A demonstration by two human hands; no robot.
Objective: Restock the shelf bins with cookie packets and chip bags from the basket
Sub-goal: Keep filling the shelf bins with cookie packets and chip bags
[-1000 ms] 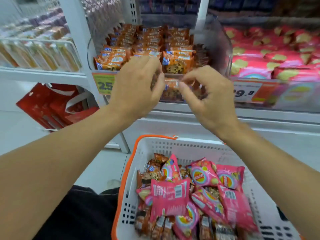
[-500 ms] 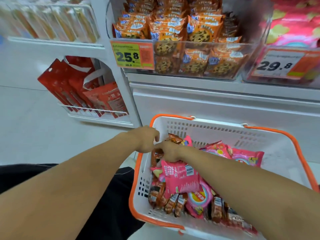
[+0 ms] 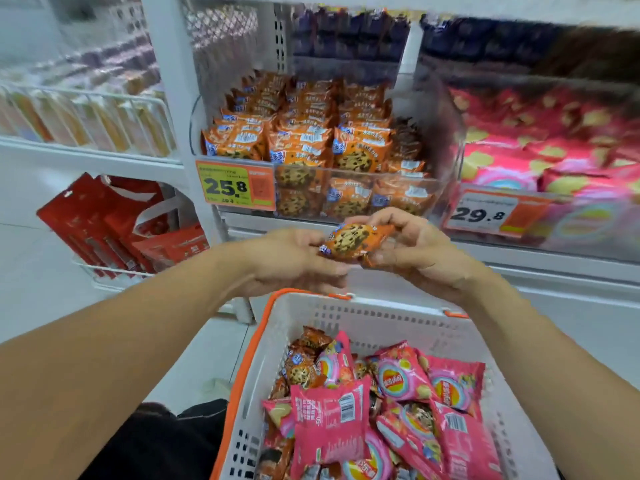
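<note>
Cookie packet (image 3: 353, 242), 1 only, pinched by its crimped ends between my left hand (image 3: 294, 261) and right hand (image 3: 412, 251), above the basket (image 3: 363, 313), below the cookie bin (image 3: 346, 188); looks light, crinkly, slippery, contents brittle.

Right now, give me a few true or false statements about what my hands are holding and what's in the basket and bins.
1. Both hands hold one cookie packet. True: left hand, right hand.
2. The packet is already in the cookie bin. False: it is in front of the bin, above the basket.
3. The basket holds pink chip bags. True.
4. The cookie price tag reads 29.8. False: 25.8.
</note>
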